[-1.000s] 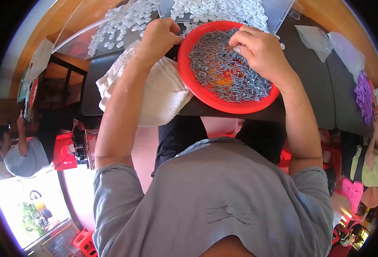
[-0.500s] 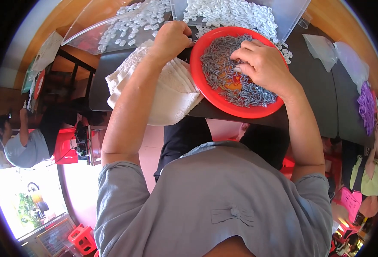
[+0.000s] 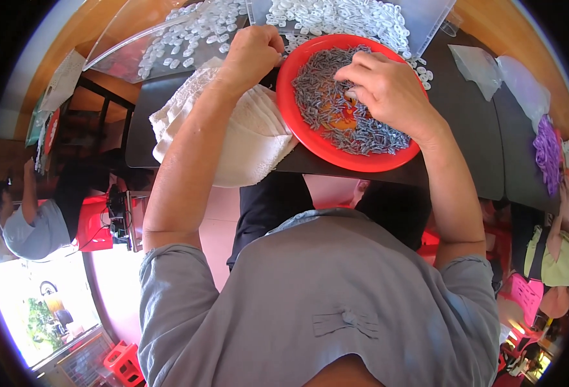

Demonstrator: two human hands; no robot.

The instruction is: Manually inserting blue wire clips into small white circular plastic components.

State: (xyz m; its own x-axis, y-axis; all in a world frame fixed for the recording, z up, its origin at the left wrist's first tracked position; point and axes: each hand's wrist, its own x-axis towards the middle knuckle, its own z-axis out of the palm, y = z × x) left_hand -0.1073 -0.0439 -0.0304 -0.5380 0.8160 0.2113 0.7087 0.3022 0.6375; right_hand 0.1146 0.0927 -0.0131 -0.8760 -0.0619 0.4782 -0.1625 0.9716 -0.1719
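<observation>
A red round basin [image 3: 286, 106] holds a spread of small grey screws [image 3: 378, 137], with its orange bottom showing in the middle. My right hand [image 3: 391, 90] hovers over the screws, thumb and fingers brought together in a pinch; whatever sits between the tips is too small to make out. Left of the basin's rim, my left hand [image 3: 251, 57] is closed with its fingertips turned away, so its contents are hidden. Beneath my left forearm lies a folded white towel [image 3: 252, 148], touching the basin's side.
White oval plastic pieces [image 3: 342, 16] fill a clear bin [image 3: 429, 32] behind the basin; more lie in a tilted clear tray [image 3: 113, 64] at far left. Plastic bags [image 3: 523, 84] and a purple bundle [image 3: 546, 155] rest on the dark table [image 3: 471, 142]. Other people sit at both sides.
My right thumb and fingers have drawn closer together above the screws. My left hand keeps its closed pose. The whole view has shifted slightly.
</observation>
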